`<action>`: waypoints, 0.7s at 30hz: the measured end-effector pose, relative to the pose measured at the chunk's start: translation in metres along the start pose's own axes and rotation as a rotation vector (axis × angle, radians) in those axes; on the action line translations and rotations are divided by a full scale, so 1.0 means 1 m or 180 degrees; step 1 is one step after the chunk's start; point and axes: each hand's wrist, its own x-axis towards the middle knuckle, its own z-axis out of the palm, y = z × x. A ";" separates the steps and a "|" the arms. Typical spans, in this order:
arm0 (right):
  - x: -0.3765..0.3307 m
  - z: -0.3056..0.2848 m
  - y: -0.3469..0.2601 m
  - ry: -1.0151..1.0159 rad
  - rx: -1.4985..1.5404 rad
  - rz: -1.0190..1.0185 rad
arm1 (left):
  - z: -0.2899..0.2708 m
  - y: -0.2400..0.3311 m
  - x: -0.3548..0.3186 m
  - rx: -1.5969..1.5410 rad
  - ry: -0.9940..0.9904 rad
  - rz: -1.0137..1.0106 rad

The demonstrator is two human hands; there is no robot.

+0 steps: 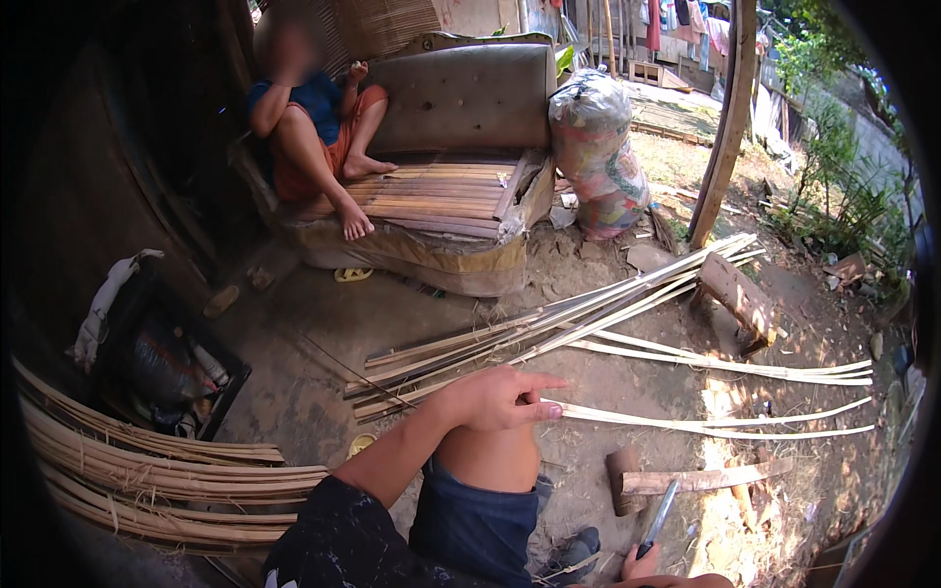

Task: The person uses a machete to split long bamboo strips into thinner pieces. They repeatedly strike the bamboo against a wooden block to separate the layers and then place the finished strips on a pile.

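My left hand [502,398] rests over my bent knee, index finger stretched out and thumb apart, the other fingers curled. Pale thin bamboo strips [706,424] run rightward from beside the thumb; whether the hand touches them I cannot tell. Low at the right, my right hand [641,565] is closed round the dark handle of a knife [663,514], its blade pointing up and away. Beyond the blade tip a wooden piece with a thick block end and a long arm [701,478] lies on the ground.
Bundled bamboo strips [549,323] cross the ground ahead; more strips [176,470] lie at the left. A person [312,118] sits on a worn sofa [441,98]. A stuffed plastic sack [596,152] stands beside it. A wooden block [737,302] is near a post [727,127].
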 end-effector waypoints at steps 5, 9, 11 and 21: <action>0.003 0.002 0.008 0.0030 -0.0216 -0.0029 | 0.010 -0.006 -0.007 -0.0016 0.0737 0.0351; 0.007 0.006 0.006 -0.0066 -0.0233 -0.0093 | 0.013 -0.012 -0.014 0.0000 0.1324 0.0702; 0.008 0.010 -0.001 -0.0030 -0.0208 -0.0105 | 0.015 -0.015 -0.016 0.0061 0.1556 0.0738; 0.011 0.024 -0.014 0.0136 -0.0067 -0.0139 | 0.022 -0.011 -0.024 0.0288 0.2492 0.0767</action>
